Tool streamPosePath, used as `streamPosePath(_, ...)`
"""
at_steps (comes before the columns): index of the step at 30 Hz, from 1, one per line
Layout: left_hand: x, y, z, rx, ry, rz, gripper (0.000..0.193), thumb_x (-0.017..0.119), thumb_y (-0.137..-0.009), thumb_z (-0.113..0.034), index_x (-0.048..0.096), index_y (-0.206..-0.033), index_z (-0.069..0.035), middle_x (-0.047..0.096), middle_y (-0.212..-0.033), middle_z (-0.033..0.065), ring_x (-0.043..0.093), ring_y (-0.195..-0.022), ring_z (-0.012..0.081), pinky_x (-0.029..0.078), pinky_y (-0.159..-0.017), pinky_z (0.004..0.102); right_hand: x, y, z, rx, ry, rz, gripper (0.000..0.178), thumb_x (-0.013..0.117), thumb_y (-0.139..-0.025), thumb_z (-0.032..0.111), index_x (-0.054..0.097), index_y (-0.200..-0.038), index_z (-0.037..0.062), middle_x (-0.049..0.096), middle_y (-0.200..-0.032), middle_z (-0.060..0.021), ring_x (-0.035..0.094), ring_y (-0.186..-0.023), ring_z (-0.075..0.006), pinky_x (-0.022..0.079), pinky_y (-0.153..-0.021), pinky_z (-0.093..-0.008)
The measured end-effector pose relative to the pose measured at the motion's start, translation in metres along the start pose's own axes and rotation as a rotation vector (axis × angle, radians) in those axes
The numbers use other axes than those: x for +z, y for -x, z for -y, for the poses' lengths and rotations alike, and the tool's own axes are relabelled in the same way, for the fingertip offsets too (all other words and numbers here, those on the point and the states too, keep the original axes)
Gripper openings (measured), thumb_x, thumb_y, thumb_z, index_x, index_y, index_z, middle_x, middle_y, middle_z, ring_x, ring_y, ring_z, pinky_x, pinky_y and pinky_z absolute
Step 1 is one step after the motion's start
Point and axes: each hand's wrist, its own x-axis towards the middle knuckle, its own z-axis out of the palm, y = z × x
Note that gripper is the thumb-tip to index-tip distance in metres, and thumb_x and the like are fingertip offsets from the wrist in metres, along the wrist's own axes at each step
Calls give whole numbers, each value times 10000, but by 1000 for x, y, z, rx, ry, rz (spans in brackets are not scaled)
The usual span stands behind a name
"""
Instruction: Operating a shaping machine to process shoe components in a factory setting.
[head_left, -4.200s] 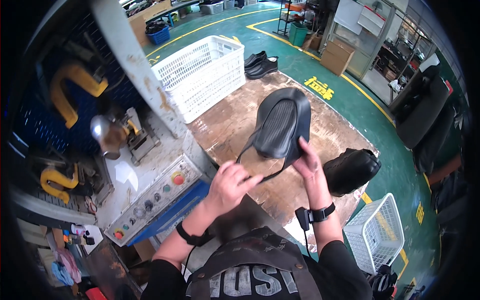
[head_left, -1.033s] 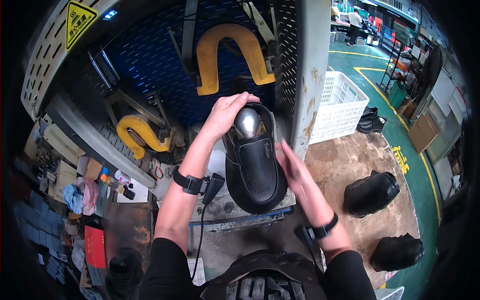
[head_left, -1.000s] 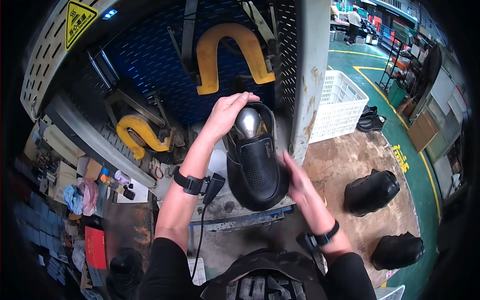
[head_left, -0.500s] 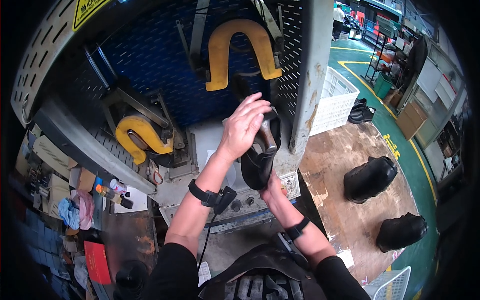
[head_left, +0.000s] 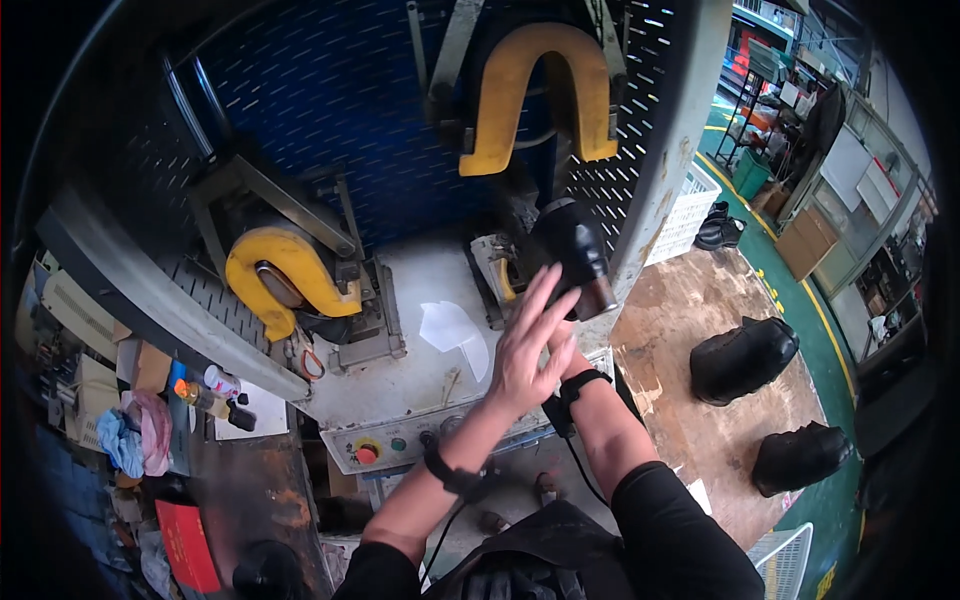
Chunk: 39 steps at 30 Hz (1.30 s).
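Observation:
A glossy black shoe upper, rounded, with a brown strip at its near end, is tilted in front of the right-hand machine station. My left hand has its fingers stretched out and spread, with the fingertips overlapping the upper's near edge; whether they touch it I cannot tell. Behind it lies my right hand, mostly covered, its fingers hidden close to the upper. Above and beyond the upper hangs a yellow horseshoe-shaped pad. Left of the upper, partly hidden by it, is a metal fixture.
A second yellow horseshoe pad sits around a form on the left. White sheets lie on the machine bed, with a red button on its front panel. Black uppers stand on the wooden table at right, near a metal post.
Both hands and the upper have shifted right in view, and the upper has turned. My left hand has come down from its top to its near end. The view has swung left.

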Motion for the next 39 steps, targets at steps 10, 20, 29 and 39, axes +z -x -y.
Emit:
streamPosePath(10, -60, 121, 35, -329, -36, 59, 201, 552, -861, -23, 636, -1041, 8, 640, -1063, 133, 591, -1056, 288, 450, -915, 364, 3, -20, 7, 45, 200, -7, 503, 537, -892, 420, 621, -1093, -32, 668, -976, -143, 611, -924, -229, 455, -780, -362)
streamPosePath(20, -173, 107, 50, -388, -204, -711, 180, 510, -934, -69, 577, -1088, -6, 627, -824, 30, 600, -776, 108, 477, -736, 260, 61, -71, 0, 177, 224, 135, 510, 582, -860, 453, 636, -1022, -28, 644, -888, -112, 583, -792, -225, 443, -666, -364)
streamPosePath(29, -243, 75, 32, -568, -783, -584, 257, 489, -834, -19, 570, -1078, -34, 594, -773, 113, 603, -675, 257, 484, -670, 368, 78, -77, -18, 325, -15, 200, 478, 666, -775, 507, 651, -840, 34, 570, -638, -44, 499, -478, -182, 347, -409, -344)
streamPosePath(39, -231, 145, 28, -223, -1277, -186, 324, 600, -668, 28, 670, -967, -77, 513, -828, 93, 559, -785, 313, 457, -686, 435, 9, -30, 6, 581, -191, 428, 436, 443, -941, 441, 601, -947, 34, 653, -839, -85, 615, -625, -213, 488, -510, -302)
